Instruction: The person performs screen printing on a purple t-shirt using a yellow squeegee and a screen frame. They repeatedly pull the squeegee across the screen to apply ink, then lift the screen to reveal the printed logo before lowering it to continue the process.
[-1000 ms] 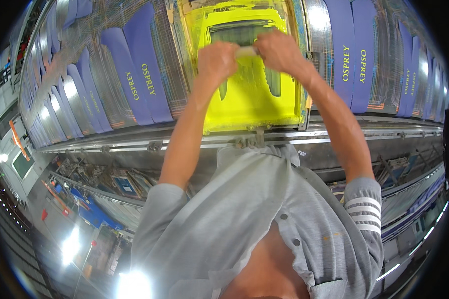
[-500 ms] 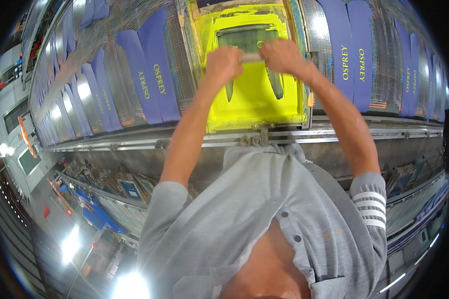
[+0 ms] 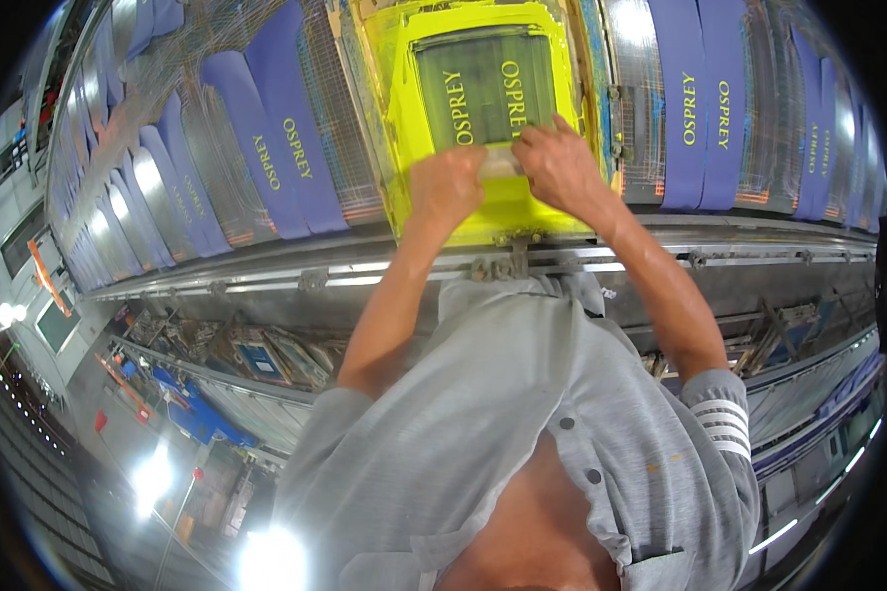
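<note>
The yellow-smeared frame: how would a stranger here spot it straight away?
Find the long table of purple pieces across the top of the view. Near its middle, beyond the grey shirt, lies the yellow-smeared frame, with the left hand and right hand gripping a pale handle over it. Unlike the purple pieces either side, it is bright yellow around a dark panel.

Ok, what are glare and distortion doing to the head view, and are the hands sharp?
Head view: a blown-out light flares at lower left; white glare shows on the printing table at upper right; the fisheye bows the metal rail; the left hand and right hand look slightly soft.
</note>
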The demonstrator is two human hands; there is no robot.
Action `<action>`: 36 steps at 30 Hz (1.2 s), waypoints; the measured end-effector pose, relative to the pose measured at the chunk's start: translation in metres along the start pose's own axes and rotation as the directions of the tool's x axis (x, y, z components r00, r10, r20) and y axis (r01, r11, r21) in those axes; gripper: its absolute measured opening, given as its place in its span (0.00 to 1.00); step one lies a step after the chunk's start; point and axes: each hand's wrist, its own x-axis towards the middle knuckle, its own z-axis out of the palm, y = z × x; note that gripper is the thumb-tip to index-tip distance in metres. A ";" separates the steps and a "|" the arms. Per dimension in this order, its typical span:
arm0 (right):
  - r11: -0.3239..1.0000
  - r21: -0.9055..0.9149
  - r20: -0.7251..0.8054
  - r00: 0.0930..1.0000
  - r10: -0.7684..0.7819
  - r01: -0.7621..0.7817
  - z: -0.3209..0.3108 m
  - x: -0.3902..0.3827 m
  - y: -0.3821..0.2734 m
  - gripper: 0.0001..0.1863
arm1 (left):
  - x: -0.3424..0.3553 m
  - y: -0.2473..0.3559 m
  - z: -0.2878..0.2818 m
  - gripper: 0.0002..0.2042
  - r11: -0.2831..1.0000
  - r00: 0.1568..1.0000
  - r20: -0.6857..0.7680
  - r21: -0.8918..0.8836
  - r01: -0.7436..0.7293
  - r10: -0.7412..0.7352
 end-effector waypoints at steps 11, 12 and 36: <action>0.803 0.208 -0.523 0.631 0.574 -0.558 -0.004 -0.013 0.093 0.26 | -0.041 0.013 0.013 0.16 0.998 0.999 -0.035 -0.058 -0.037 0.035; 0.731 0.395 -0.419 0.599 0.682 -0.556 0.007 -0.009 0.121 0.24 | -0.038 0.014 0.013 0.17 0.999 1.000 -0.016 -0.047 -0.026 0.025; 0.577 0.771 -0.420 0.466 0.779 -0.270 0.100 0.189 -0.166 0.15 | -0.170 -0.292 -0.107 0.19 0.999 1.000 0.005 -0.015 0.028 -0.028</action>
